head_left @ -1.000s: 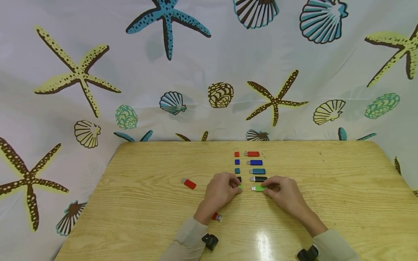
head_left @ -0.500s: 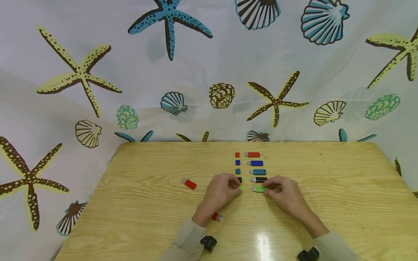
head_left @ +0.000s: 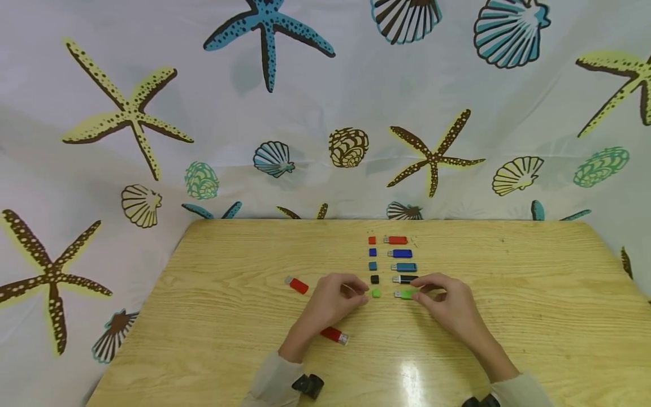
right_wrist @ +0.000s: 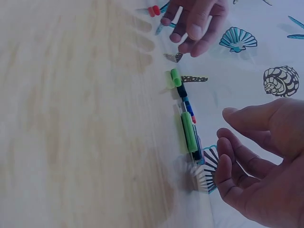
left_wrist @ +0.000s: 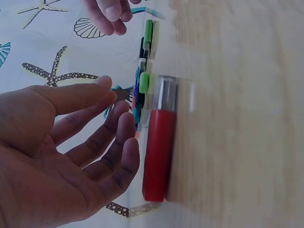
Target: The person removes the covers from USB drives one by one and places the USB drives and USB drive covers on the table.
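Both hands are relaxed, thumb and fingers parted, holding nothing: the left hand (head_left: 329,302) just beside the green cap (head_left: 376,293), the right hand (head_left: 450,297) at the green flash drive (head_left: 405,294). Cap and drive lie mid-tabletop (head_left: 534,294), nearest ends of two lines running toward its far edge; a red flash drive (head_left: 297,285) lies nearer the left edge.

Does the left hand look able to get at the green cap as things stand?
Likely yes: the left hand is empty and close beside the green cap, with nothing visible between them.
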Motion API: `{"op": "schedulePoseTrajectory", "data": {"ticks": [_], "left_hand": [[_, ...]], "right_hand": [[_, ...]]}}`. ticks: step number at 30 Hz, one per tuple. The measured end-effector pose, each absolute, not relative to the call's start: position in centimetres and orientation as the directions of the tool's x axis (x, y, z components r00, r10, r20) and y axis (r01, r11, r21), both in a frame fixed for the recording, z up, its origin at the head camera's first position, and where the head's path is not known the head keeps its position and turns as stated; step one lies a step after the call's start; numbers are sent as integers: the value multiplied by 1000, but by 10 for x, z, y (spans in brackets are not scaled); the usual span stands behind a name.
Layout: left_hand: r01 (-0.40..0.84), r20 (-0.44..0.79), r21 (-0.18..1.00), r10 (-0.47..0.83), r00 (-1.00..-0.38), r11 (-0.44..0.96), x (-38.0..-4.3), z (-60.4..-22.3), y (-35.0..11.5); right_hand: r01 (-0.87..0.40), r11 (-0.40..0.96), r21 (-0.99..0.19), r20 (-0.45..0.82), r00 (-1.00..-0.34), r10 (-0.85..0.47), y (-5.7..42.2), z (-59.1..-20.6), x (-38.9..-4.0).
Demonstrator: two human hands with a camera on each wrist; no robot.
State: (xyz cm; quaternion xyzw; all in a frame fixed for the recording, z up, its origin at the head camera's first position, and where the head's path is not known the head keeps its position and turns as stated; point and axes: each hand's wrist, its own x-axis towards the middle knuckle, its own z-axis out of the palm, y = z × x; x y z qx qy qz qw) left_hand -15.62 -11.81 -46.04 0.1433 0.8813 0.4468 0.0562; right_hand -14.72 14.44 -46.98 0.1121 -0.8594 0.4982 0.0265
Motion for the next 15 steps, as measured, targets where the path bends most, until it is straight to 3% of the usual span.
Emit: {"op": "schedulePoseTrajectory", "data": {"ticks": [15], "left_hand": [[191,-8,822,346,-938,536,-137,-463,-156]], "right_hand": [[-216,405,-888,174,-975,-140,140,-464,-139]]}}
